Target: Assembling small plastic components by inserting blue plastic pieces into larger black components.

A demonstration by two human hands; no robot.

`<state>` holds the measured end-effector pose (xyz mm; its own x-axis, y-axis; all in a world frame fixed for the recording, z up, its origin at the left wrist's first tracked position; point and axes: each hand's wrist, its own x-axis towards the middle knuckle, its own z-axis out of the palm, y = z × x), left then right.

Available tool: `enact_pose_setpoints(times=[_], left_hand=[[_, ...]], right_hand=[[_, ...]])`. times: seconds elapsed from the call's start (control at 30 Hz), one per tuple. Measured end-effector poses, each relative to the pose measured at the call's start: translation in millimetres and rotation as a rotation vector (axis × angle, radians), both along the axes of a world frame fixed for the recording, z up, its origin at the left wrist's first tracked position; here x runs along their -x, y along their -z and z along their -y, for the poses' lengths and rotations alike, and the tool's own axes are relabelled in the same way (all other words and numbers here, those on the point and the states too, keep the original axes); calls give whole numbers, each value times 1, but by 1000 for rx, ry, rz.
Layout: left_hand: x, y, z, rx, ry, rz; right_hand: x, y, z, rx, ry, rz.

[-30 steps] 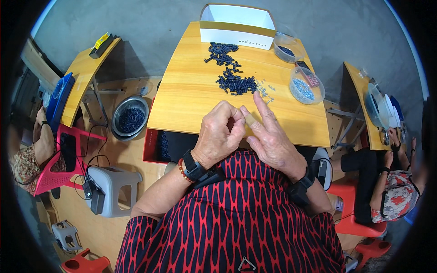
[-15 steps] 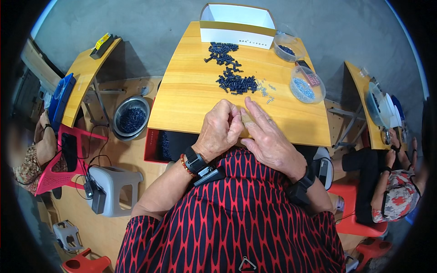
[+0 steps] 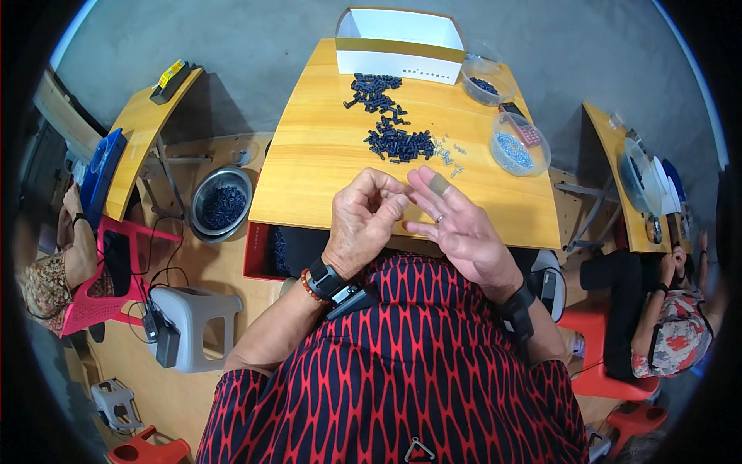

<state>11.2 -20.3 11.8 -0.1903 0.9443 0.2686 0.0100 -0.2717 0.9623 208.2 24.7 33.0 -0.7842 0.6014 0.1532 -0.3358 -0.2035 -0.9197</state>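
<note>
Above the near edge of the yellow wooden table (image 3: 309, 170), the left hand (image 3: 363, 220) pinches something too small to identify while the right hand (image 3: 456, 228) stays splayed, so steady both wrists there (the heap of small dark blue plastic parts (image 3: 398, 143) lies just beyond).

Table (image 3: 325, 147): smooth yellow wood, satin. Parts pile (image 3: 398, 143): dark matt plastic. Bowls (image 3: 519, 147): clear glossy plastic. Box (image 3: 402, 54): white card.
</note>
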Motion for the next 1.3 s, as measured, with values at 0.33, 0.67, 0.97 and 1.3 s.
enact_pose_setpoints(times=[0.33, 0.67, 0.97, 1.3], left_hand=[[-15, -11, 0, -49, 33, 68], [-20, 2, -6, -52, -154, -54], [-22, 1, -5, -78, -118, -35], [-19, -4, -8, -239, -190, -260]], right_hand=[[11, 4, 2, 105, -40, -138], [18, -1, 7, 101, -50, -105], [18, 1, 5, 109, -98, -108], [18, 0, 8, 125, -96, -101]])
